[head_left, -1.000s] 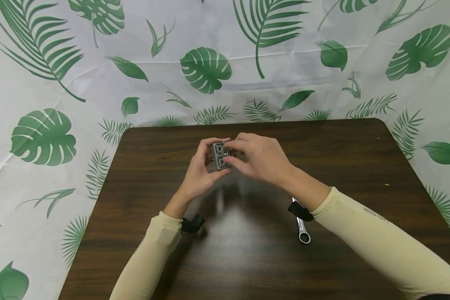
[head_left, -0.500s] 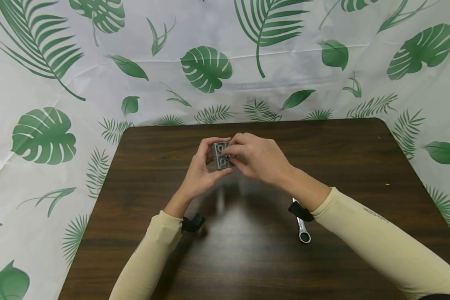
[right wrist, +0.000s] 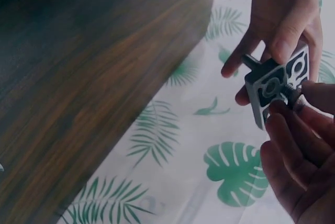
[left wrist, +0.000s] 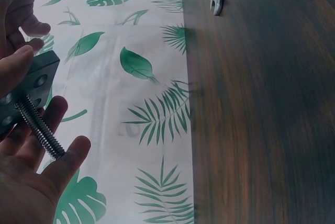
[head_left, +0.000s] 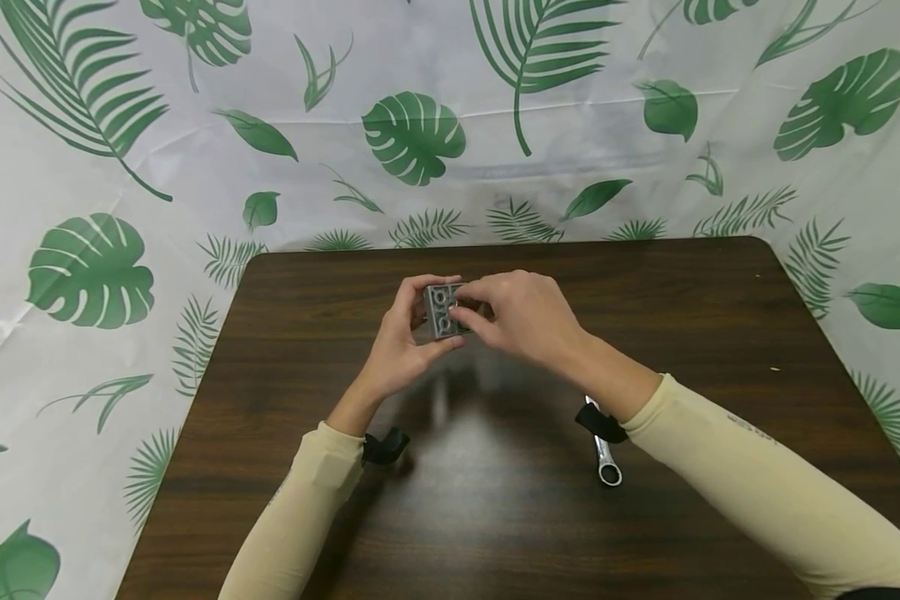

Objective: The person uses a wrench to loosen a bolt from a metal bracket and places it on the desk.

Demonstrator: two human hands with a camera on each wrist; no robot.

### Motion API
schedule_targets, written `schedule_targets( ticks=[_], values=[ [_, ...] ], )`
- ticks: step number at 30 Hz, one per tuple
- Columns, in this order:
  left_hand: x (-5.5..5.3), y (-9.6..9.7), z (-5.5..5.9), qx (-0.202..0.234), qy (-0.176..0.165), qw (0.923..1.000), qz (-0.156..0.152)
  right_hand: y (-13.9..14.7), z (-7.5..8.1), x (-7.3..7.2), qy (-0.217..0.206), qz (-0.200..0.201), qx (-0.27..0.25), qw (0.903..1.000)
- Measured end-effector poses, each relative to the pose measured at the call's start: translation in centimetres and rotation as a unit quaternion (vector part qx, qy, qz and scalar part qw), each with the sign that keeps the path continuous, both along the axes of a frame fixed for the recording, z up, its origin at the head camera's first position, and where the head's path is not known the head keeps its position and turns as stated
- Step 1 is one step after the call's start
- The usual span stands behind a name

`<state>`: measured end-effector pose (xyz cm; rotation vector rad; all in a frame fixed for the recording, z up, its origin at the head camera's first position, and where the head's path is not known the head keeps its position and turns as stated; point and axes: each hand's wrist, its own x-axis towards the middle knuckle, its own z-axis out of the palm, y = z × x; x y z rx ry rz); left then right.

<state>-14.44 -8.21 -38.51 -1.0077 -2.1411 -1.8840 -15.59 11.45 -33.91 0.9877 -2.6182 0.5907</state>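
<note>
My left hand point(head_left: 396, 350) holds a small grey metal block point(head_left: 437, 315) by its edges, raised over the table. Round recesses and ribs mark the face turned toward me. A threaded bolt point(left wrist: 41, 127) passes through it; a long stretch of thread sticks out from the flat back, close to the left fingers. On the recessed face, my right hand point(head_left: 528, 317) pinches the short bolt end point(right wrist: 291, 94) between thumb and fingertips. Those fingertips partly cover it, so I cannot tell whether a nut sits there.
On the dark wood table point(head_left: 690, 333) lies a combination wrench point(head_left: 607, 458), partly hidden under the right wrist's black strap point(head_left: 602, 422). A tiny yellowish scrap point(head_left: 774, 368) is at the right. A white leaf-print sheet point(head_left: 307, 183) hangs behind the table.
My right fingers have shifted their hold at the bolt end, the thumb and fingertips turning slightly around it. The left hand and the block stay almost still.
</note>
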Motion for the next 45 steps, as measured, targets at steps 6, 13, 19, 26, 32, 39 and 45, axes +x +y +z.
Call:
schedule_targets(
  ticks=[6,13,19,26,32,39,45],
  values=[
    [0.04,-0.05,-0.05,-0.004,-0.004,1.0000,0.005,0.33,-0.21,-0.11,0.060,0.071,-0.003,0.9956],
    [0.01,-0.07,-0.15,-0.006,-0.003,0.9999,0.009,0.25,-0.41,-0.17,0.053,0.038,-0.007,0.9978],
    [-0.02,0.03,-0.18,-0.001,-0.002,1.0000,0.000,0.12,-0.34,-0.06,0.012,-0.002,0.004,0.9999],
    [-0.01,0.03,-0.15,-0.004,-0.007,1.0000,0.004,0.31,-0.45,-0.11,0.046,0.056,-0.007,0.9973],
    [-0.02,-0.01,-0.22,-0.004,-0.006,1.0000,0.004,0.39,-0.60,-0.11,0.049,0.064,-0.017,0.9966],
    [-0.11,0.05,-0.22,-0.003,-0.002,1.0000,0.001,0.25,-0.46,-0.04,0.007,0.002,-0.008,0.9999],
    [-0.11,0.04,-0.36,-0.005,-0.003,1.0000,0.000,0.39,-0.59,0.02,0.025,0.041,-0.009,0.9988]
  ],
)
